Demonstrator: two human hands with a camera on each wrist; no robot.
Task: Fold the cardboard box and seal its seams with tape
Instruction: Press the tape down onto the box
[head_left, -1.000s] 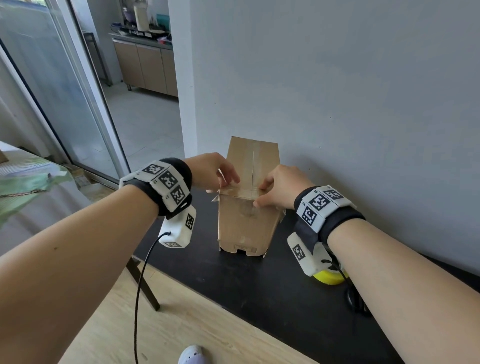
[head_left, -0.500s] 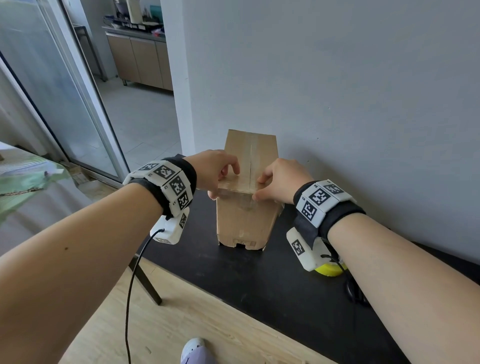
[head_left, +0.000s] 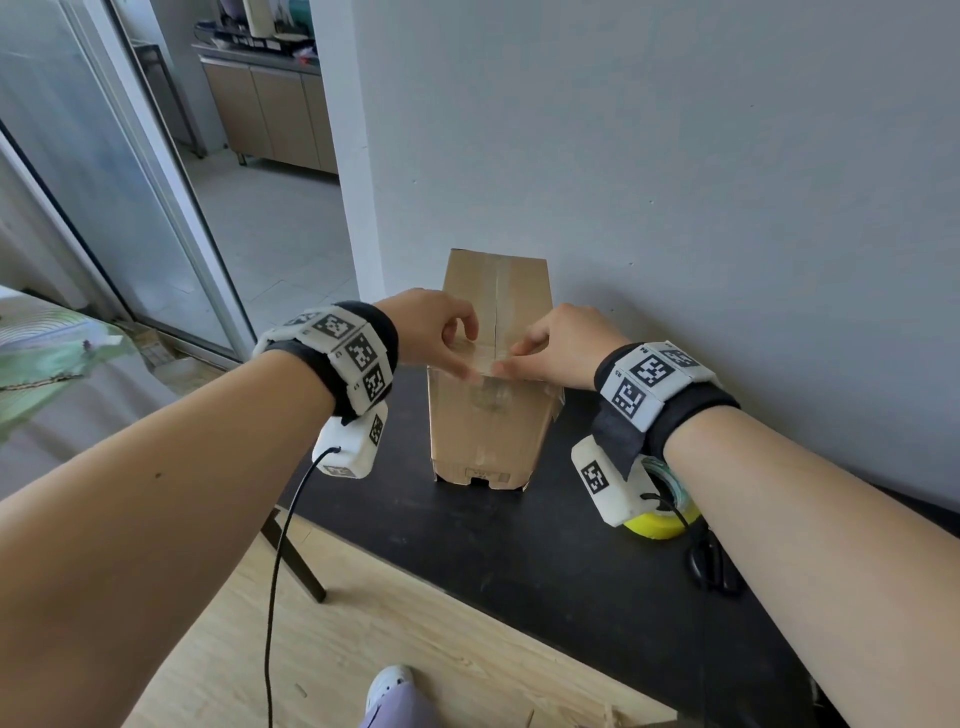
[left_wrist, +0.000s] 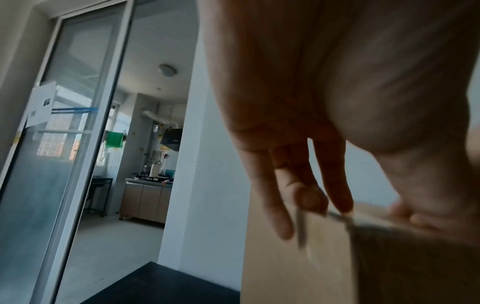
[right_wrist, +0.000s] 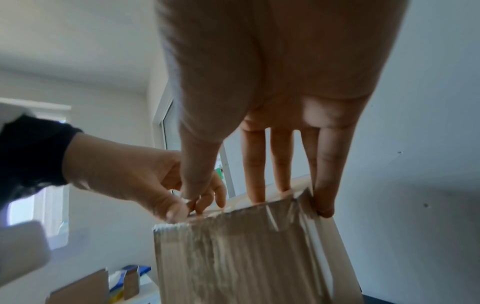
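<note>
A tall brown cardboard box (head_left: 488, 431) stands upright on the black table (head_left: 519, 571). A strip of clear tape (head_left: 485, 364) runs across its near top edge and wrinkles down the front (right_wrist: 285, 214). My left hand (head_left: 457, 353) pinches the tape at the left of that edge, fingers curled onto the box top and thumb laid along the edge. A loose tape end (left_wrist: 301, 226) hangs by its fingers. My right hand (head_left: 524, 358) presses with straight fingers (right_wrist: 254, 181) on the top, its little finger down the right side. The two thumbs nearly meet mid-edge.
A yellow tape roll (head_left: 660, 514) sits under my right wrist, with black scissors (head_left: 711, 566) just in front of it. The grey wall (head_left: 675, 208) is right behind the box. The table's front edge drops to the wooden floor (head_left: 363, 649). A glass sliding door (head_left: 104, 208) is at the left.
My left hand brought the raised tape end down onto the box's left top corner. Both thumbs slid inward along the near top edge. The box stayed put.
</note>
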